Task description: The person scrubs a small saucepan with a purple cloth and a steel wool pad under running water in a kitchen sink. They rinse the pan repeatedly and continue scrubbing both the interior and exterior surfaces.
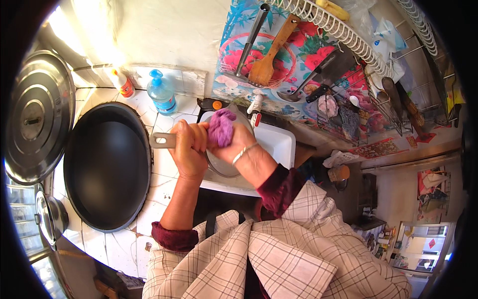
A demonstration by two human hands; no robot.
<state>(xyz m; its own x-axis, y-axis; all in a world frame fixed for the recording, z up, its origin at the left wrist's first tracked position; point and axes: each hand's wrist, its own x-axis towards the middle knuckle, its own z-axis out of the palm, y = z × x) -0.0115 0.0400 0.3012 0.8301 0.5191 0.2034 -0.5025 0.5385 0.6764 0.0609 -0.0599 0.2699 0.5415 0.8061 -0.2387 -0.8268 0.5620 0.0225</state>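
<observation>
My left hand (188, 151) is closed around the flat metal handle (163, 141) of a utensil. The handle's end, with a slot in it, sticks out to the left of my fist. Bunched in my right hand (239, 144) is a purple cloth (221, 128), close against my left fingers. The utensil's far end is hidden behind the cloth and my hands. Both hands are over a round grey basin (221, 168), which sits at the white sink (280, 140). Beside the sink's far edge is a tap with a red lever (256, 119).
A large black wok (108, 172) is set in the tiled counter (164, 164) at left, with a metal lid (39, 119) upright beyond it. A blue pump bottle (161, 93) stands behind. Spatulas, including a wooden one (270, 56), hang on the wall near a wire rack (358, 45).
</observation>
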